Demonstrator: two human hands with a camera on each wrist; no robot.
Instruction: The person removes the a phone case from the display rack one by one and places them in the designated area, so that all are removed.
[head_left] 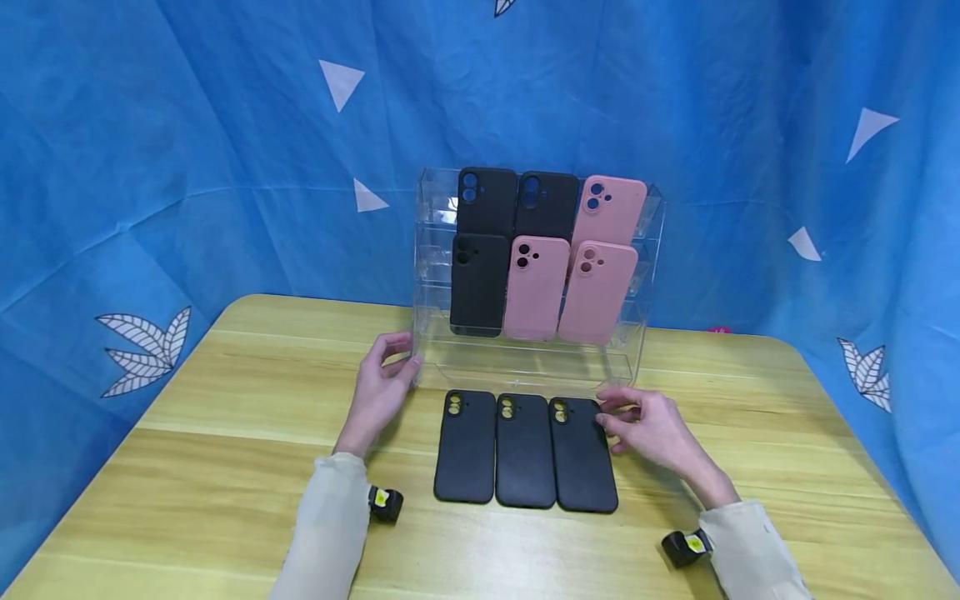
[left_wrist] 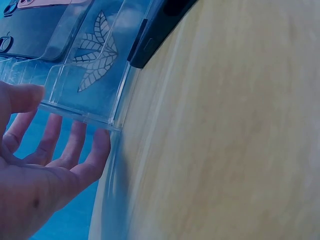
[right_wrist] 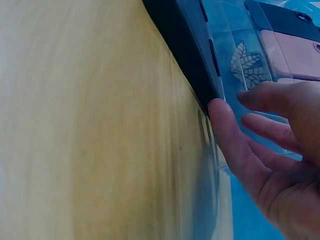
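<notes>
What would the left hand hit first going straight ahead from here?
The left hand would meet the clear rack first; it seems to touch the side edge, though exact depth is unclear.

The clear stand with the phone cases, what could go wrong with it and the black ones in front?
The left hand is at the side of the clear stand, so a hard push might shift it and make the top-right pink case slide. The right hand is by the rightmost black case on the table, so a bump might knock it into the middle black case.
</notes>
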